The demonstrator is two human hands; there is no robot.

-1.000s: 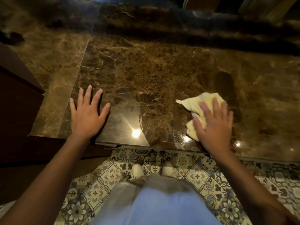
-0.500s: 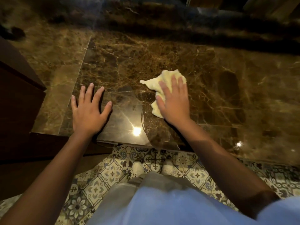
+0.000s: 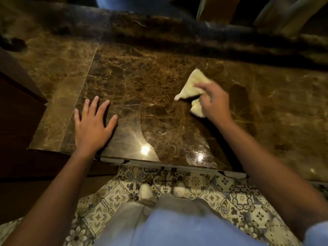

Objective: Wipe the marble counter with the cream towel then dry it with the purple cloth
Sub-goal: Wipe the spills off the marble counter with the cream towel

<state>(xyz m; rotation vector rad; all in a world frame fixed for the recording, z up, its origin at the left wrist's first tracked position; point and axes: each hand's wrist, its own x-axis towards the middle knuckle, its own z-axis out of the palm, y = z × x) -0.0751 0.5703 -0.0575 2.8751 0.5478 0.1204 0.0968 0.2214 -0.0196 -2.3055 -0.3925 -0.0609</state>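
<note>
While flat near the counter (image 3: 124, 82) front edge, left hand (image 3: 92, 126) open, empty; right hand (image 3: 214, 102) pinching towel (image 3: 192, 86) (bunched now), moved rightward, open marble beyond.

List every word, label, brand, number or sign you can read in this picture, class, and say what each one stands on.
None: no readable text anywhere in the head view.
Marble counter: veining and light glare only.
Cream towel in the right hand: no tag or print visible.
Floor tiles: ornamental patterns, no letters or numbers.
Left hand, flat on the counter: bears nothing written.
</note>
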